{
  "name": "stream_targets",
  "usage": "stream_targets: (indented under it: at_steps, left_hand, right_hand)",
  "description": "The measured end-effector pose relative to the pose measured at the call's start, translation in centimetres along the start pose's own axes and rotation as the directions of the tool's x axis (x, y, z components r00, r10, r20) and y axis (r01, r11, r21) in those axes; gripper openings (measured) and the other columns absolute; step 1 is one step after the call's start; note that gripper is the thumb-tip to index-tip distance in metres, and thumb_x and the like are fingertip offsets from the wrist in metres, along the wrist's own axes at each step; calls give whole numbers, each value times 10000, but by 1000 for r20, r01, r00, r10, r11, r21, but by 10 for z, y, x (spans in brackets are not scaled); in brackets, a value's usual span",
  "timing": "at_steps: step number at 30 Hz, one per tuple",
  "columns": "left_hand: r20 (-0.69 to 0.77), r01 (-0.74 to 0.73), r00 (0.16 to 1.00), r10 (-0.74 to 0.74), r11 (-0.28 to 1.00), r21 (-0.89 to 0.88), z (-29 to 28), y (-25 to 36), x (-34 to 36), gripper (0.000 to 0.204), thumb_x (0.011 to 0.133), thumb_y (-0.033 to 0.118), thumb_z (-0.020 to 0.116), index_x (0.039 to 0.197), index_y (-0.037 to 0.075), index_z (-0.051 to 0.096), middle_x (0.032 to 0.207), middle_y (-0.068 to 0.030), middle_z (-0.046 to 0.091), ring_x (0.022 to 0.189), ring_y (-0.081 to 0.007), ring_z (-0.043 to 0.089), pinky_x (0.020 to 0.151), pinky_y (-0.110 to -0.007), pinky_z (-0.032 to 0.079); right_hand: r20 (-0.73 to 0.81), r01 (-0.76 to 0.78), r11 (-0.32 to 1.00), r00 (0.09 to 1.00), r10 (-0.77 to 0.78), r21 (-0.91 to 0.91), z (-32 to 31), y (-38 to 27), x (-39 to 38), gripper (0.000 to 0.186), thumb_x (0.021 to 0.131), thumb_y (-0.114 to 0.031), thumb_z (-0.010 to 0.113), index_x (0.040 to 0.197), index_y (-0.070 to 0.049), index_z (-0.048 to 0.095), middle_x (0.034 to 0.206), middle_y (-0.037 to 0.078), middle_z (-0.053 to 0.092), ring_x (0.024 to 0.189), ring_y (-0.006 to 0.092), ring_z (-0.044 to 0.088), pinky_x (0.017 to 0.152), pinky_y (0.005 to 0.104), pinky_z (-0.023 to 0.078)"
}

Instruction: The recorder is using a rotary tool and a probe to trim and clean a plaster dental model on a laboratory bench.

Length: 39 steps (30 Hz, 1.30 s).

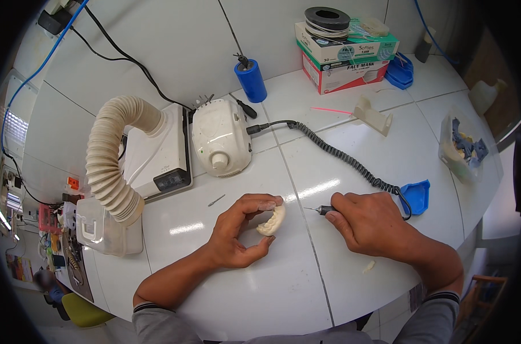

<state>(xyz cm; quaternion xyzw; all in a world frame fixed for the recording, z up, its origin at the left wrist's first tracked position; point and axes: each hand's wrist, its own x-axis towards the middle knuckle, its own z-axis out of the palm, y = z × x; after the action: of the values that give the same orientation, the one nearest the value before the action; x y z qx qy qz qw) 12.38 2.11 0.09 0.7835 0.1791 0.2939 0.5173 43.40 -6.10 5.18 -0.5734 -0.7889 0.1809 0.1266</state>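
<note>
My left hand [237, 232] is closed around a cream horseshoe-shaped dental model [270, 222], held by its upper and lower ends. To its right, my right hand [366, 221] grips a dark rotary handpiece [323, 210] whose thin bur points left toward the model, with a gap between them. A coiled black cord [346, 160] runs from the handpiece's side to a white rounded control unit [220, 137]. A loose metal bur [216, 200] lies left of the model, and a small cream scrap [369, 266] lies below my right hand.
Left are a hose [105, 149] on a white machine [151, 160] and a clear box [100, 232]. Behind stand a blue cylinder [252, 83] and stacked boxes [343, 74]. Right are a blue tray [415, 199], cream holder [374, 116] and container of scraps [464, 152]. A person [54, 292] sits far left.
</note>
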Motion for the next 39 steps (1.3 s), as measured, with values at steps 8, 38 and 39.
stream_targets:
  at_steps: [8,38,39]
  left_hand:
    - [26,-57,998,59,997,-48,1,-1,-2,760,819,-179,697,1498,70,463,1476,-171,528,1508,-359,524,1304,-562,419]
    - [26,-130,991,129,991,21,0,-5,0,798,779,-193,705,1491,92,482,1437,-152,520,1471,-353,538,1260,-537,452]
    - [25,-129,991,128,991,22,0,-5,0,798,779,-193,705,1491,92,482,1437,-152,520,1471,-353,538,1260,-537,452]
  right_hand:
    - [22,-12,1000,1000,12,19,-3,-2,0,239,1113,-285,618,1020,-65,628,729,112,666,614,348,657,571,477,482]
    - [24,-14,1000,1000,14,9,-2,-1,-1,237,1115,-286,616,1024,-67,628,724,112,662,609,348,653,572,479,484]
    - [25,-14,1000,1000,14,10,-2,-1,-1,237,1115,-286,616,1024,-67,628,724,112,662,609,348,653,572,479,484]
